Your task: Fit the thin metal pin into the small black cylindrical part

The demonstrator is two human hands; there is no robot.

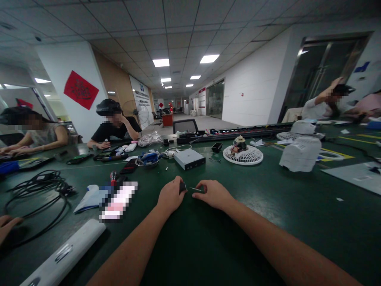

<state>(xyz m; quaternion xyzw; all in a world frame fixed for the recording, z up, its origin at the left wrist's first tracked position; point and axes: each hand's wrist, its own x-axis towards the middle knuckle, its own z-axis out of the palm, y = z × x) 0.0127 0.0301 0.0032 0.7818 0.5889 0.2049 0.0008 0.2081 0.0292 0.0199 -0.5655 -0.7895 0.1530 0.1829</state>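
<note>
My left hand (171,194) sits at the middle of the green table mat (190,246), pinching a small black-handled screwdriver (182,187) with a thin metal shaft. The shaft points right, toward my right hand (212,194). Those fingers are curled close together just under its tip, with nothing visibly held. Whether they touch the shaft is hard to tell. Straight ahead of my hands lies a grey metal drive box (189,159). A white round fan grille (242,155) rests to its right.
A black cable coil (35,194) and a long white bar (64,254) lie to the left, near another person's hand (7,226). A white fan housing (300,154) stands at right. Seated people work along the far side, beyond a long black rail (235,133).
</note>
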